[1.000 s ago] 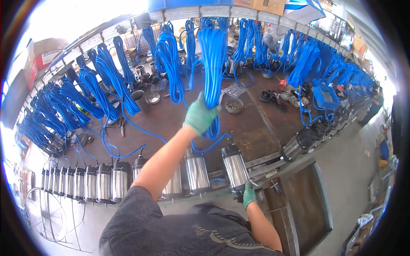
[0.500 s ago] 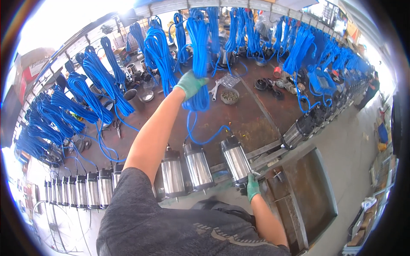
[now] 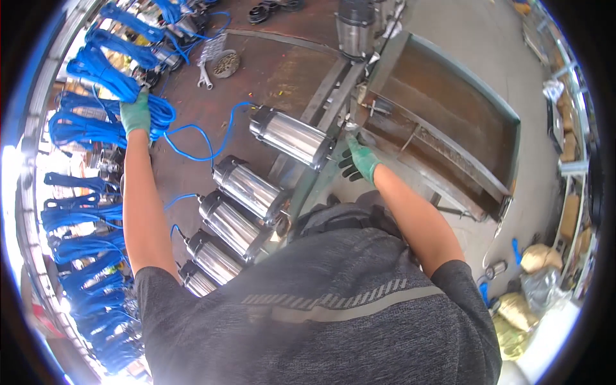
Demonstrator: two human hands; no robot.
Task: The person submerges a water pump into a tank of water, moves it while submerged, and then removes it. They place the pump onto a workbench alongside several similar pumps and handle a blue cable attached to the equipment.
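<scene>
My left hand [image 3: 135, 114], in a green glove, is closed on a coiled bundle of blue cable [image 3: 162, 110] beside other hanging bundles. One blue strand runs from this bundle to the end of a shiny steel pump motor [image 3: 292, 136] with black end caps. That motor lies at the table edge, apart from the others. My right hand [image 3: 360, 158], gloved in green with dark fingertips, hangs just right of the motor's lower end. Its fingers are spread and nothing is in them. More steel motors [image 3: 250, 188] lie in a row nearer my body.
Blue cable bundles [image 3: 86, 208] hang along a rail at left. On the brown table [image 3: 276, 74] are a bowl of small parts [image 3: 225, 64] and a wrench [image 3: 205, 76]. A metal-framed trough [image 3: 449, 96] stands at right. Another motor [image 3: 355, 32] is at the far edge.
The view has turned to the right. My right hand has come off the motor's lower end and opened. My left hand has carried the cable bundle to the hanging bundles.
</scene>
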